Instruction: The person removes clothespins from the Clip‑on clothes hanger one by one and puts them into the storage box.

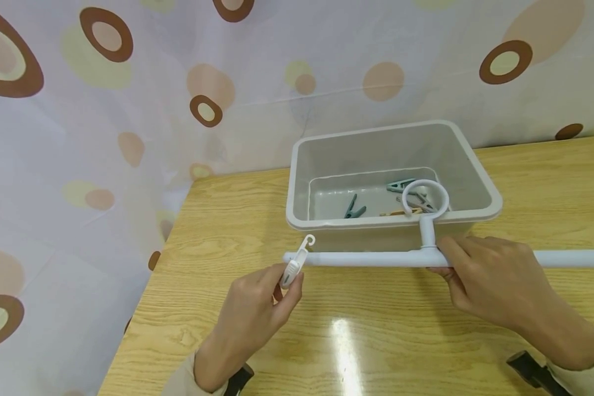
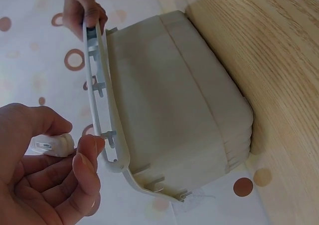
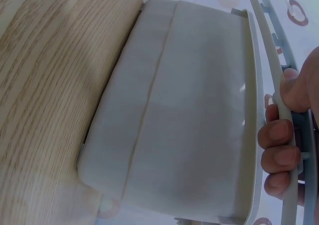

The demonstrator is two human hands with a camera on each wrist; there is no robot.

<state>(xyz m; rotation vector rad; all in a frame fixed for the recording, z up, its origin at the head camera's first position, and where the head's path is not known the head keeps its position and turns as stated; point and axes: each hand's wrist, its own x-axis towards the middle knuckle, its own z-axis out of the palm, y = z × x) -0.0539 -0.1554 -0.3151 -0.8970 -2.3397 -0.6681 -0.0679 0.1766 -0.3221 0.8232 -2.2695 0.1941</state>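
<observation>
In the head view my left hand [image 1: 254,302] pinches a small white clip [image 1: 295,267] with a hook at its top, between thumb and fingers. The clip overlaps the left end of a long pale plastic hanger bar [image 1: 361,259]; whether they touch cannot be told. My right hand [image 1: 500,278] grips this bar just right of its ring-shaped hook [image 1: 443,192]. The left wrist view shows the clip [image 2: 60,145] near the fingertips, and small tabs [image 2: 107,135] along the bar. Curled fingers [image 3: 279,157] hold the bar [image 3: 274,55] in the right wrist view.
Behind the bar, a grey plastic bin [image 1: 341,224] stands on the wooden table [image 1: 218,236]. Inside it lie a dark green clothespin [image 1: 355,210], another green one [image 1: 398,186] and a tan one [image 1: 401,212]. A dotted cloth [image 1: 257,110] hangs at the back and left.
</observation>
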